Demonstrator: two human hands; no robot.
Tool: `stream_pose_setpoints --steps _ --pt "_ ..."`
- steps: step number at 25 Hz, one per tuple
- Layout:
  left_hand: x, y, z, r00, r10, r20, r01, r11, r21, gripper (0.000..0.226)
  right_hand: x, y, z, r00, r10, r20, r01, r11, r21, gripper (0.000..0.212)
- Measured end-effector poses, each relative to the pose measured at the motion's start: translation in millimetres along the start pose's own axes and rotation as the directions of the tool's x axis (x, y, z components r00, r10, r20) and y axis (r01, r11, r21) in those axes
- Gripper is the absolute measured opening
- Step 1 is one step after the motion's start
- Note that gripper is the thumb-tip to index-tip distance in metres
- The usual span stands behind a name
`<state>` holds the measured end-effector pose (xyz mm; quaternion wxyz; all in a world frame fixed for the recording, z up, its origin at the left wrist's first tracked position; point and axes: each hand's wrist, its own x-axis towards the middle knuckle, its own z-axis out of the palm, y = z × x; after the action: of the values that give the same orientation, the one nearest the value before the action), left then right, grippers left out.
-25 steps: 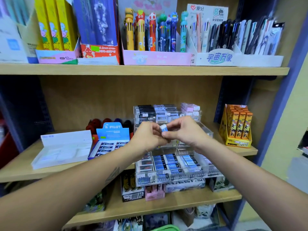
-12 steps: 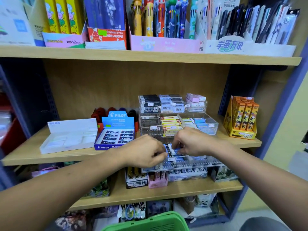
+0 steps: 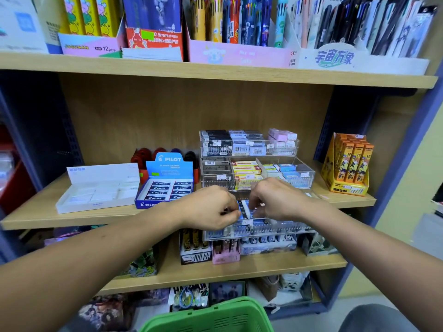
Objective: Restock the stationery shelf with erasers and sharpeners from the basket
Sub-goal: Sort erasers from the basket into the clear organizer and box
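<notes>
Two hands over the front tier of a clear three-tier acrylic eraser rack (image 3: 282, 153) on the middle shelf (image 3: 72, 219). Left hand (image 3: 208, 209) and right hand (image 3: 275, 200), fingers curled, together pinching one blue-and-white eraser (image 3: 245, 208) above the front tier's rows of blue erasers. One open blue Pilot eraser box (image 3: 167, 188) just left of the rack; one white box (image 3: 100, 190) farther left. One green basket (image 3: 211, 317) at the bottom edge. Three wooden shelves visible.

blue-white erasers (image 3: 244, 208) in clear organizer (image 3: 263, 230)
</notes>
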<state>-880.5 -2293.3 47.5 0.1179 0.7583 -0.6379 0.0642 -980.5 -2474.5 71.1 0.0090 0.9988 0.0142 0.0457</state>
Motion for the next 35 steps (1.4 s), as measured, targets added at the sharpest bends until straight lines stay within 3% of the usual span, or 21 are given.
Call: stream_pose_setpoints --steps 6,9,13,17,22,25,28,30,33,35 --pt "-42.7 20.5 -22.3 0.956 0.048 -0.288 -0.048 0.999 0.008 0.016 -21.3 -54.9 -17.4 0.984 -0.055 -0.168 0.112 0.929 0.353 0.009" --pt "-88.8 27.7 -14.0 0.985 0.008 -0.172 -0.01 1.0 -0.014 0.016 -31.7 -91.9 7.3 0.99 -0.124 -0.073 0.143 0.898 0.415 0.008" --pt "-133.7 17.0 46.5 0.983 -0.102 0.155 0.104 0.994 -0.01 0.025 -26.6 -120.8 88.6 0.974 -0.192 0.118 0.149 0.941 0.304 0.011" --pt "-139.6 5.2 145.1 0.818 -0.219 0.532 0.268 0.963 -0.016 0.025 -21.1 -124.8 203.8 0.918 -0.087 0.387 -0.011 0.97 0.245 0.013" --pt "-148.7 -3.3 281.8 0.617 -0.294 0.73 0.497 0.865 -0.072 0.012 -24.6 -123.0 335.7 0.781 -0.021 0.624 -0.132 0.971 0.199 0.02" --pt "-170.8 -0.4 343.4 0.54 -0.405 0.737 0.652 0.756 -0.063 0.028 -33.7 -119.9 400.0 0.703 0.052 0.71 -0.217 0.965 0.144 0.034" --pt "-201.9 1.3 397.9 0.416 -0.504 0.757 0.767 0.642 0.006 0.036 -47.4 -118.1 450.2 0.627 0.158 0.763 -0.337 0.938 0.083 0.056" --pt "-217.0 -1.7 417.6 0.345 -0.57 0.746 0.802 0.591 0.08 0.054 -54.0 -115.9 477.4 0.598 0.179 0.782 -0.333 0.942 0.039 0.075" --pt "-219.7 -9.2 429.7 0.301 -0.654 0.694 0.834 0.533 0.141 0.069 -55.1 -112.9 507.0 0.578 0.216 0.787 -0.41 0.911 0.052 0.105" --pt "-216.9 -4.3 438.2 0.367 -0.725 0.583 0.82 0.548 0.165 0.049 -53.4 -114.2 520.9 0.578 0.217 0.786 -0.437 0.897 0.073 0.107"
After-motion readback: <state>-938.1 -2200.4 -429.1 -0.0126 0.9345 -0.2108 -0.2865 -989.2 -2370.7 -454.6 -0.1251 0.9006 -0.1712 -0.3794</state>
